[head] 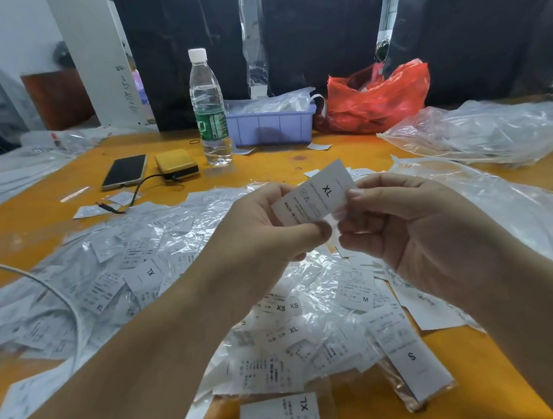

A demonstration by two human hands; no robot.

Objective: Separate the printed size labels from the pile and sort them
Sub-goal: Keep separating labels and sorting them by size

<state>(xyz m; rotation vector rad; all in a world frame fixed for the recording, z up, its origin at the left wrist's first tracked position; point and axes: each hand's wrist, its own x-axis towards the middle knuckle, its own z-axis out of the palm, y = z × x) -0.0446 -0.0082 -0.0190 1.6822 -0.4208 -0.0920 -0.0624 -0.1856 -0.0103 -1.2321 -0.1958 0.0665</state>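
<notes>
At the near edge of the orange table (495, 367) a white label marked XL (280, 417) is seen lying flat, and just to its right a longer strip marked S (410, 360) is laid at a slant, partly sleeved in clear film. Between and behind them the pile of labels (277, 340) is spread — white slips mixed with crumpled clear wrappers, with XS, M and XL printed on some.

Above the pile both forearms are raised from the lower corners and the two hands are brought together. One label (316, 195), printed XL, is held up between them, tilted, its print facing the camera. It is pinched at its lower left by the left hand (263, 233), thumb curled against the fingers. Its right edge is gripped by the right hand (410, 223), thumb on top and fingers curled beneath, palm turned towards the camera. A scrap of clear film seems to be caught between the two thumbs — it is too blurred to be sure.

Farther back a phone (124, 171) and a yellow case (176, 164) are set side by side, with a water bottle (208, 109) standing upright near them. Behind it a lilac tray (272, 126) and a red plastic bag (375, 99) are placed against dark fabric.
</notes>
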